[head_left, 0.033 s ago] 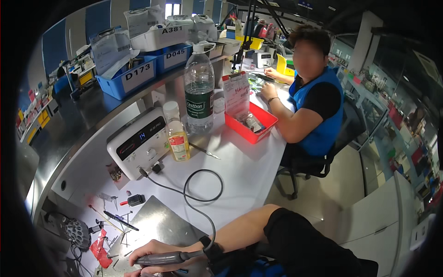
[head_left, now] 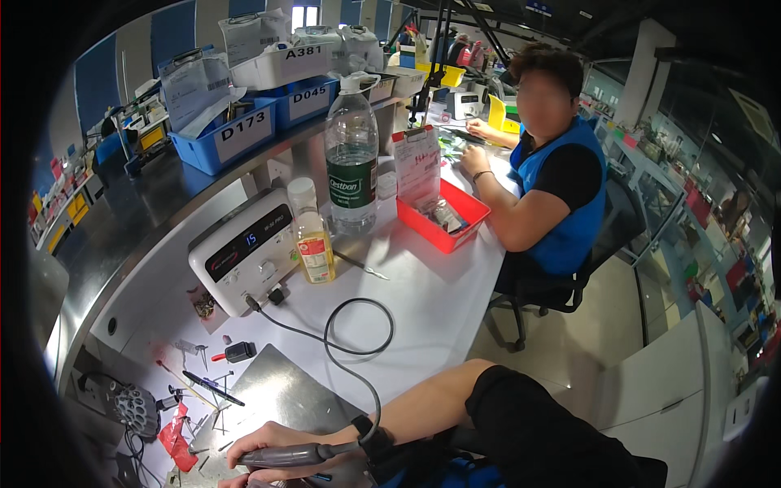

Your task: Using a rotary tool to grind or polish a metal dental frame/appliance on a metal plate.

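My right hand (head_left: 262,441) is closed round a grey rotary handpiece (head_left: 281,455) at the lower edge of the view. Its dark cable (head_left: 376,398) passes a black strap (head_left: 366,429) at my wrist and loops over the white bench to a white control box (head_left: 244,254) with a lit display. Under the hand lies a shiny metal plate (head_left: 285,386). What the handpiece's tip touches is cut off by the lower edge. I cannot make out my left hand in this view.
Left of the plate lie a dark pen (head_left: 213,389), loose burs, a red wrapper (head_left: 174,439) and a round bur holder (head_left: 135,409). Behind stand a bottle of yellow liquid (head_left: 314,248), a large clear bottle (head_left: 351,163) and a red tray (head_left: 443,232). A co-worker (head_left: 561,179) sits to the right.
The lit figure on the control box's display has changed. My right hand and the handpiece stay in nearly the same place.
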Motion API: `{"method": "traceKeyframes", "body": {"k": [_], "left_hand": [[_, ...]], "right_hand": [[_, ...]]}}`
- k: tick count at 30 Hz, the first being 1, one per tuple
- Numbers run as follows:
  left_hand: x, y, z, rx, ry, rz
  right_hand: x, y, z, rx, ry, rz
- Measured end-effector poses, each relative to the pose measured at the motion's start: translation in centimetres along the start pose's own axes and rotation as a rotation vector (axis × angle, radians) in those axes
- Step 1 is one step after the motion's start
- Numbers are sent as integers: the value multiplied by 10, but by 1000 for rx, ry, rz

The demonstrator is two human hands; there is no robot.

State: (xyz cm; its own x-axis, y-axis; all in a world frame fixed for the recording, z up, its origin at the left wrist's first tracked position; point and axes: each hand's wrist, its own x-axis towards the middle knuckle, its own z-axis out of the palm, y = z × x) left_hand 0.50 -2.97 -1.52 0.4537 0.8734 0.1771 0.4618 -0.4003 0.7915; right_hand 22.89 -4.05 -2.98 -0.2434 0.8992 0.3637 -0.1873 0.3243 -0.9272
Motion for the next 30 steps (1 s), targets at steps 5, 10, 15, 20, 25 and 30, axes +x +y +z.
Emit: {"method": "traceKeyframes", "body": {"k": [5, 10, 15, 20, 25, 30], "left_hand": [[-6, -37, -3, -205, -39, -106], [-11, -46, -1, 97, 3, 110], [-7, 4, 6, -62, -8, -220], [-4, 1, 10, -211, -7, -139], [-10, -10, 8, -381, -132, -227], [-18, -22, 3, -236, -230, -277]], "right_hand": [[-7, -20, 1, 21, 20, -30], [6, 9, 14, 146, 69, 100], [9, 14, 24, 439, 87, 135], [4, -11, 13, 323, 73, 173], [0, 0, 11, 70, 95, 113], [0, -6, 7, 61, 95, 166]]}}
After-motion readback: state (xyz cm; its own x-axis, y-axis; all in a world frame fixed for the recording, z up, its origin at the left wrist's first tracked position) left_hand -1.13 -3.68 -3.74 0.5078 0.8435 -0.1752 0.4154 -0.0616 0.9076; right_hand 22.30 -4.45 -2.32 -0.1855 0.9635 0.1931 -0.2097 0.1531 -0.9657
